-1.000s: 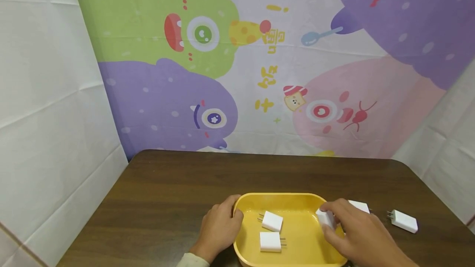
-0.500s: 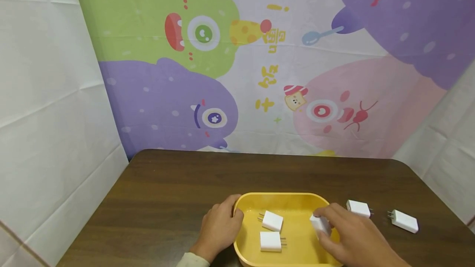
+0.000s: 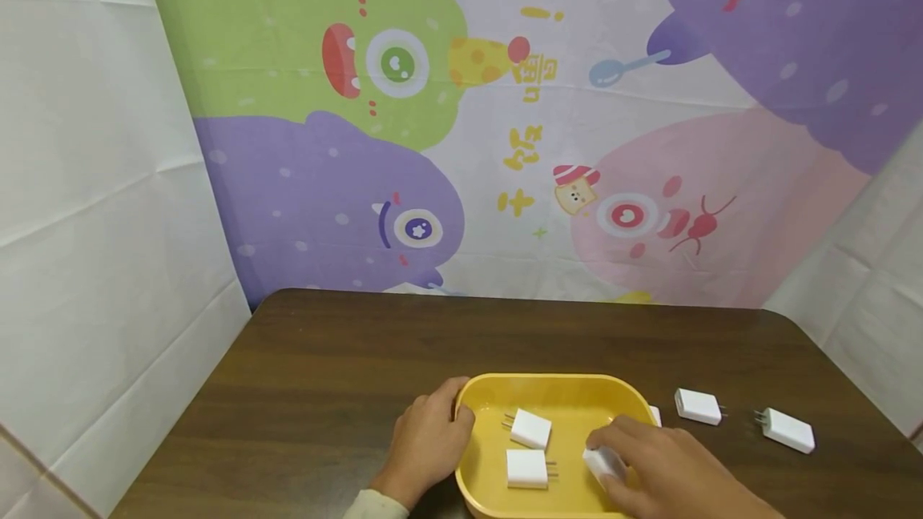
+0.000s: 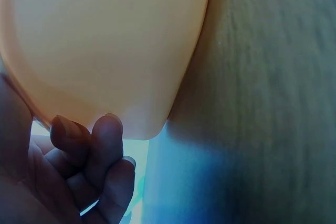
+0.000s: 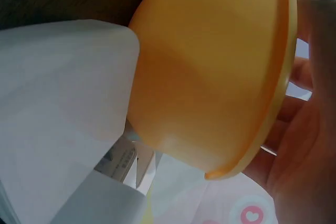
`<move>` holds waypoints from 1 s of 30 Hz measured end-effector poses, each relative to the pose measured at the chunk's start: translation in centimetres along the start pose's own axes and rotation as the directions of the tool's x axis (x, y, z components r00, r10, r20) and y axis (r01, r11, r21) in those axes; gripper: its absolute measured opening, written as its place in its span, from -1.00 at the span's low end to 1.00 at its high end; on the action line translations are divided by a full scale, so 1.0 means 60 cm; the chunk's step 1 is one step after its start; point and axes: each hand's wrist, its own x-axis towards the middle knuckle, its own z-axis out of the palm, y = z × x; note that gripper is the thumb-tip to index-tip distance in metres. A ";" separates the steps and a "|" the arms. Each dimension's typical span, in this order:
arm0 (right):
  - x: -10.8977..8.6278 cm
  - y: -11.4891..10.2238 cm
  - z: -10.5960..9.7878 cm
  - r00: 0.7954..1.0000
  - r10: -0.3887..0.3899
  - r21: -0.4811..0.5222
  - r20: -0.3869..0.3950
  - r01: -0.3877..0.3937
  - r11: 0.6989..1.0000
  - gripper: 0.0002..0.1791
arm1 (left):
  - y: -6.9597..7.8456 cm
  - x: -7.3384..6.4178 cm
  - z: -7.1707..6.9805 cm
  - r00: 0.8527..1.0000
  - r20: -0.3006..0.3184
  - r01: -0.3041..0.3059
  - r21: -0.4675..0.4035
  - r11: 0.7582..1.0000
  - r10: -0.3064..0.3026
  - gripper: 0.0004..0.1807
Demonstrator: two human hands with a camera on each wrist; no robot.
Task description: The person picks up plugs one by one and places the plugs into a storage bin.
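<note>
In the head view a yellow plastic basin [image 3: 577, 403] stands at the table's front. My left hand [image 3: 430, 439] grips its left rim; in the left wrist view the curled fingers [image 4: 107, 135] lie against the outer wall. My right hand [image 3: 671, 463] reaches over the right rim and pinches a white charger plug [image 3: 602, 463] inside the basin, partly hidden by the fingers. Left of it, two white charger plugs [image 3: 531, 429] lie on the basin floor with metal prongs showing. In the right wrist view the basin's outer wall [image 5: 210, 66] hides the fingertips.
Right of the basin, a white charger plug [image 3: 698, 406] and another charger plug [image 3: 787, 430] lie on the dark wooden table [image 3: 346, 359]. A white edge [image 3: 655, 416] peeks out beside the basin's right rim. A printed cartoon cloth [image 3: 519, 247] hangs behind the table.
My right hand has moved left and lower into the basin, carrying the charger plug. The plugs on the table have come out from behind it. My left hand stays on the rim.
</note>
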 end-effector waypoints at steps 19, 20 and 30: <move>0.008 0.014 0.005 0.989 -0.029 0.158 0.148 0.005 0.987 -0.78 | -0.001 0.001 0.002 1.000 -0.011 0.006 0.008 1.000 -0.006 -0.60; 0.008 0.014 0.005 0.989 -0.061 0.154 0.134 0.040 0.987 -0.80 | -0.001 0.000 0.002 1.000 -0.013 0.006 0.008 1.000 -0.006 -0.60; 0.015 0.014 0.006 0.984 -0.095 0.200 0.152 0.063 0.978 -0.83 | 0.000 0.002 0.001 1.000 0.011 0.021 -0.008 1.000 -0.021 -0.59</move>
